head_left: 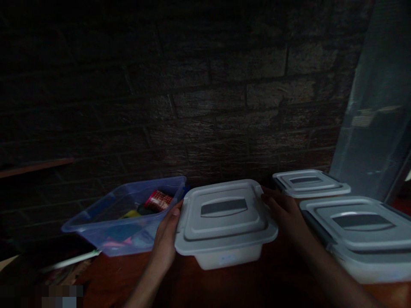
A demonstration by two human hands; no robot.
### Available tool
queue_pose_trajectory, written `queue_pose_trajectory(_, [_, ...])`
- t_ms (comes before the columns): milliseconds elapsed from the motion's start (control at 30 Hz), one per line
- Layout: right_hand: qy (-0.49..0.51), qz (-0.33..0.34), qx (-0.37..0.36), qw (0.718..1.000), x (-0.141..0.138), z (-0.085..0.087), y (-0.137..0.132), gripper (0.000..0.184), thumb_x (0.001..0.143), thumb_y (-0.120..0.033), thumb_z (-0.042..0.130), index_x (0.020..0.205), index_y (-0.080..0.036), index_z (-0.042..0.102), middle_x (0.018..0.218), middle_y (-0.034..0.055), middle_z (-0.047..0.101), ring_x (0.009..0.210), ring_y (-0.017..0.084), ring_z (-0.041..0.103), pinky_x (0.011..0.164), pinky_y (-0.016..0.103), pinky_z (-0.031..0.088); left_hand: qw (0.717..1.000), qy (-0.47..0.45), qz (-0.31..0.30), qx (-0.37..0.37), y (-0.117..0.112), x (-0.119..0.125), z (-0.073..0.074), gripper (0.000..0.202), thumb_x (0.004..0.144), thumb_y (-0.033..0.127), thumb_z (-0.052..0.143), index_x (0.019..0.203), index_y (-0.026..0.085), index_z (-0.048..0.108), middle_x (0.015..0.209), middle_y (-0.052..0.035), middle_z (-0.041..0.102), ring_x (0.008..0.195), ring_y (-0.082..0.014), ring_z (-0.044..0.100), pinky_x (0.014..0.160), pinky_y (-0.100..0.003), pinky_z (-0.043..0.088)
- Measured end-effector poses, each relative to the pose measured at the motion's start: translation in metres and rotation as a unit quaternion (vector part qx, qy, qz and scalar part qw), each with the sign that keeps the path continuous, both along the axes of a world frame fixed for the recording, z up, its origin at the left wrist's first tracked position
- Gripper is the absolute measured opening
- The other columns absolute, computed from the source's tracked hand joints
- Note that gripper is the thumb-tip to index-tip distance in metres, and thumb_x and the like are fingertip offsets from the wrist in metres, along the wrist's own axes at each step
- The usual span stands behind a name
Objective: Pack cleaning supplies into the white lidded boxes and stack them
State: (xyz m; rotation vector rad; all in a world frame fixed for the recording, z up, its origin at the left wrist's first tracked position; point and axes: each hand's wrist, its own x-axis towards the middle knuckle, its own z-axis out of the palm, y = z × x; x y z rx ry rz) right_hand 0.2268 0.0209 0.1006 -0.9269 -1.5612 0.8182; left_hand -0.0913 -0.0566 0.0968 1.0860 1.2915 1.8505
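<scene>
A white lidded storage box (pixel 224 222) with a grey recessed handle sits in front of me on a reddish-brown surface (pixel 199 286). My left hand (pixel 166 237) grips its left side, thumb up on the lid's edge. My right hand (pixel 284 214) clasps its right side, fingers curled against the lid rim. Both hands hold the box between them.
An open clear blue tub (pixel 125 214) with a red packet and other small items stands to the left. Two more white lidded boxes (pixel 310 183) (pixel 362 233) stand to the right. A dark brick wall (pixel 205 85) rises behind. A translucent plastic sheet (pixel 379 111) hangs at right.
</scene>
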Motion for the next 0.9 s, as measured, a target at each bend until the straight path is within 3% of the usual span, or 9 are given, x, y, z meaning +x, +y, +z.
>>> queue_pose_trajectory(133, [-0.003, 0.024, -0.007, 1.0, 0.002, 0.008, -0.004, 0.051, 0.097, -0.045, 0.059, 0.139, -0.017, 0.067, 0.12, 0.0095, 0.077, 0.112, 0.034, 0.07, 0.089, 0.04, 0.055, 0.998, 0.06, 0.012, 0.024, 0.0, 0.001, 0.011, 0.051, 0.09, 0.056, 0.066, 0.128, 0.022, 0.073, 0.124, -0.007, 0.076, 0.119, -0.029, 0.066, 0.099, -0.032, 0.048])
queue_pose_trajectory(300, [-0.031, 0.008, 0.018, 0.999, 0.01, 0.02, -0.004, 0.05, 0.097, -0.043, 0.059, 0.139, -0.018, 0.067, 0.106, 0.0071, 0.08, 0.095, 0.03, 0.072, 0.074, 0.034, 0.056, 0.992, 0.114, 0.026, 0.042, 0.001, 0.012, 0.039, 0.046, 0.086, 0.052, 0.072, 0.12, 0.021, 0.075, 0.105, -0.0041, 0.078, 0.088, -0.0215, 0.068, 0.073, -0.025, 0.048])
queue_pose_trajectory(433, [-0.04, -0.026, 0.038, 0.998, 0.027, 0.032, 0.001, 0.046, 0.091, -0.043, 0.068, 0.129, -0.018, 0.074, 0.086, 0.0043, 0.078, 0.067, 0.021, 0.067, 0.055, 0.027, 0.05, 0.99, 0.13, -0.001, 0.059, 0.007, 0.021, 0.056, 0.038, 0.088, 0.047, 0.073, 0.115, 0.021, 0.075, 0.092, -0.0028, 0.077, 0.074, -0.0176, 0.064, 0.064, -0.023, 0.046])
queue_pose_trajectory(567, [-0.027, -0.034, 0.056, 0.997, 0.055, 0.059, 0.0, 0.036, 0.085, -0.041, 0.075, 0.113, -0.019, 0.079, 0.08, 0.0038, 0.076, 0.053, 0.014, 0.06, 0.046, 0.023, 0.045, 0.985, 0.153, -0.03, 0.068, 0.016, 0.035, 0.074, 0.037, 0.084, 0.045, 0.077, 0.112, 0.021, 0.074, 0.076, -0.0003, 0.072, 0.061, -0.0154, 0.059, 0.055, -0.022, 0.043])
queue_pose_trajectory(667, [-0.02, -0.048, 0.044, 0.998, 0.086, 0.079, -0.002, 0.033, 0.079, -0.045, 0.081, 0.097, -0.017, 0.078, 0.064, 0.0021, 0.071, 0.042, 0.013, 0.056, 0.038, 0.022, 0.041, 0.977, 0.186, -0.047, 0.091, 0.026, 0.05, 0.088, 0.036, 0.08, 0.042, 0.082, 0.107, 0.021, 0.075, 0.075, -0.0006, 0.072, 0.066, -0.0169, 0.063, 0.06, -0.023, 0.047])
queue_pose_trajectory(767, [-0.026, -0.063, 0.056, 0.996, 0.124, 0.092, -0.007, 0.035, 0.077, -0.049, 0.084, 0.089, -0.016, 0.077, 0.062, 0.0023, 0.071, 0.048, 0.016, 0.063, 0.045, 0.025, 0.05, 0.967, 0.216, -0.054, 0.126, 0.034, 0.073, 0.096, 0.03, 0.078, 0.041, 0.084, 0.101, 0.022, 0.076, 0.085, -0.003, 0.075, 0.078, -0.0198, 0.068, 0.073, -0.026, 0.052])
queue_pose_trajectory(900, [-0.062, -0.15, 0.086, 0.983, 0.175, 0.1, -0.022, 0.034, 0.075, -0.047, 0.086, 0.085, -0.015, 0.08, 0.063, 0.0032, 0.071, 0.053, 0.013, 0.06, 0.048, 0.022, 0.046, 0.936, 0.297, -0.059, 0.177, 0.039, 0.11, 0.1, 0.021, 0.079, 0.04, 0.084, 0.092, 0.024, 0.08, 0.094, -0.0038, 0.075, 0.086, -0.0217, 0.068, 0.081, -0.028, 0.053])
